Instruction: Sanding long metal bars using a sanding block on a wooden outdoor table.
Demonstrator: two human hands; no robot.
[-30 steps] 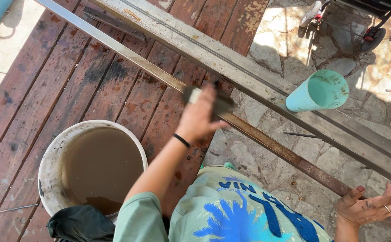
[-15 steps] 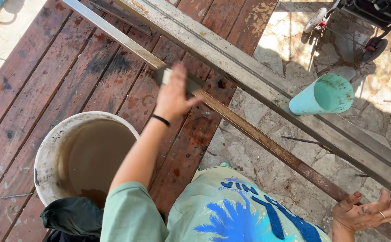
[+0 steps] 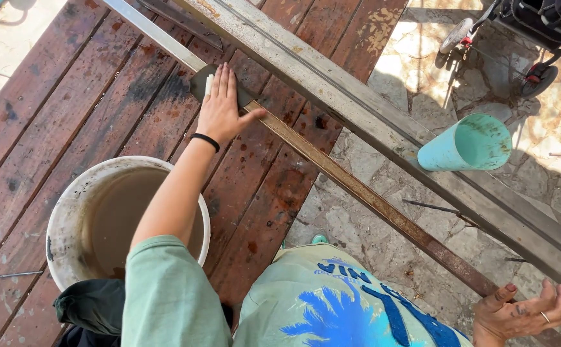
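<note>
My left hand [image 3: 219, 106] lies flat on a dark grey sanding pad [image 3: 197, 81], pressing it onto a long, thin metal bar [image 3: 370, 199] that runs diagonally across the view. My thumb hooks over the bar's edge. The bar is rusty brown below my hand and bare grey above it [image 3: 145, 29]. A black band circles my left wrist. My right hand [image 3: 521, 313] hovers at the bottom right, palm up and fingers spread, holding nothing, with a ring on one finger.
A white bucket [image 3: 68, 212] of muddy water stands on the red wooden deck [image 3: 49, 115] under my left arm. A wider grey beam [image 3: 357, 106] runs parallel behind the bar. A turquoise pipe [image 3: 470, 144] lies on stone paving. A wheeled cart [image 3: 524, 32] stands at the top right.
My left hand has slid the pad up and to the left along the bar, away from me. My right hand stays open at the lower right.
</note>
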